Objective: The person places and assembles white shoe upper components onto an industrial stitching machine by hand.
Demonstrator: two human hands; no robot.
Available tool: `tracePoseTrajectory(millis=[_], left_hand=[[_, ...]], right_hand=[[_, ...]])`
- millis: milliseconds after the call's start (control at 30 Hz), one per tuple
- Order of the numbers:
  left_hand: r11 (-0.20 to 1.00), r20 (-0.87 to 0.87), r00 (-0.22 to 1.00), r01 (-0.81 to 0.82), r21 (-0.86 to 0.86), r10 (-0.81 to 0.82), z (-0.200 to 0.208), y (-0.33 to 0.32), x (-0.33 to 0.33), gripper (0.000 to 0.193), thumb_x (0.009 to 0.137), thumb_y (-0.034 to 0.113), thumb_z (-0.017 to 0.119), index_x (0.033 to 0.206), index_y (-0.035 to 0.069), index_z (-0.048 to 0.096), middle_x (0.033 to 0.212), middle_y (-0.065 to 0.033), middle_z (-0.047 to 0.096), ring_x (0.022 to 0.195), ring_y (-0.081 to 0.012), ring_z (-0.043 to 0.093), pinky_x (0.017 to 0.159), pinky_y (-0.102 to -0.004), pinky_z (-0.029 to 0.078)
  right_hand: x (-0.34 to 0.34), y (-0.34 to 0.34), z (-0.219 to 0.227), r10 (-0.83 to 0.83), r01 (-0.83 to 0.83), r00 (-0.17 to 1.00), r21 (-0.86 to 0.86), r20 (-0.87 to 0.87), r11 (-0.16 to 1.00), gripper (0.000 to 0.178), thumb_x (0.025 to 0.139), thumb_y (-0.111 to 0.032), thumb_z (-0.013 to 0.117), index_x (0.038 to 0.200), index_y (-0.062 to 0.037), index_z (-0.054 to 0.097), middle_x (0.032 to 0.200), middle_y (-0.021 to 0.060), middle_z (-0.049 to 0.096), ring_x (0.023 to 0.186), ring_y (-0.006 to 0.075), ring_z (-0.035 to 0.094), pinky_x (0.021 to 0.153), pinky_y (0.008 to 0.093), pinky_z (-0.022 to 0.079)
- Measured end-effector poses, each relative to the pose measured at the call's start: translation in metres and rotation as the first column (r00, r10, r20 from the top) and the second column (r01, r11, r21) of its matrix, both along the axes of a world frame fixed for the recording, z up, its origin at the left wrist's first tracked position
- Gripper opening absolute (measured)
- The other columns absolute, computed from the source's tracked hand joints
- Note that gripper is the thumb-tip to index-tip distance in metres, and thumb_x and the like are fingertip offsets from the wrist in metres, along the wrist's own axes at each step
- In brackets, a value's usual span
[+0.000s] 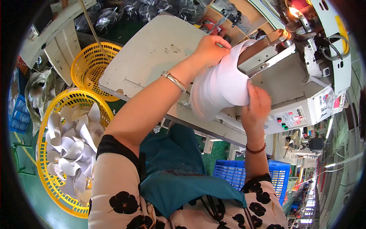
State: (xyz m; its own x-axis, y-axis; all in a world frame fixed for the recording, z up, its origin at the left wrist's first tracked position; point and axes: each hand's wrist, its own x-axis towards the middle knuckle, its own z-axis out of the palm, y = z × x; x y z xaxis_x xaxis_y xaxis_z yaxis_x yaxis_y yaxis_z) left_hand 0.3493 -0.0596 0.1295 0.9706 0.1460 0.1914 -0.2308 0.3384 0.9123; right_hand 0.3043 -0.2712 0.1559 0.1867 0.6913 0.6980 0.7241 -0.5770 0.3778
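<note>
A white, flexible curved sheet piece [233, 82] wraps round the metal arm [259, 57] of a machine. Several like it, nested in a white stack [206, 101], hang below and to its left. My left hand [211, 51] is closed at the upper left edge of the piece, its fingertips partly hidden there. On the lower right edge, my right hand [258, 101] pinches the same piece between thumb and fingers. The machine's head [301, 30], with a small lit lamp, stands just beyond my right hand.
A yellow basket [45, 168] full of loose white curved pieces stands at the left, with another yellow basket [82, 63] behind it. The pale worktable [152, 45] spans the middle. A control panel [289, 118] with buttons lies right of my right hand. A blue crate [230, 171] sits below.
</note>
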Motion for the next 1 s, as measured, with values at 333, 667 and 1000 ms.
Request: tracePoseTrajectory(millis=[333,667,1000], left_hand=[[0.974,0.206,0.971,-0.155,0.163,0.12,-0.012,-0.004,0.014,0.012,0.079,0.009,0.061,0.089,0.004,0.063,0.067,-0.0015,0.059,0.056,-0.0063,0.052,0.047,-0.0223,0.04],[0.754,0.322,0.876,-0.476,0.452,0.36,-0.053,-0.009,-0.086,0.02,0.075,0.006,0.058,0.094,0.007,0.061,0.073,-0.0056,0.059,0.061,-0.0124,0.056,0.054,-0.0254,0.045],[-0.107,0.315,0.585,-0.363,0.926,0.747,-0.165,0.083,-0.315,0.022,0.072,0.012,0.062,0.094,0.007,0.06,0.088,-0.0114,0.061,0.075,-0.0302,0.06,0.062,-0.0382,0.049]], right_hand=[[0.001,-0.002,-0.015,-0.027,0.022,0.998,-0.085,-0.061,0.996,0.046,0.062,0.006,0.053,0.107,-0.0008,0.06,0.085,0.0088,0.053,0.077,0.0258,0.053,0.07,0.039,0.042],[0.0,-0.01,-0.029,0.043,-0.041,0.997,-0.039,0.057,0.998,0.043,0.068,0.002,0.057,0.111,-0.002,0.059,0.085,0.0093,0.056,0.077,0.025,0.053,0.07,0.0352,0.04],[-0.017,-0.008,-0.05,0.31,-0.325,0.93,-0.048,-0.196,0.944,0.033,0.067,0.003,0.057,0.1,-0.0004,0.062,0.081,0.0092,0.057,0.069,0.0239,0.053,0.067,0.0346,0.042]])
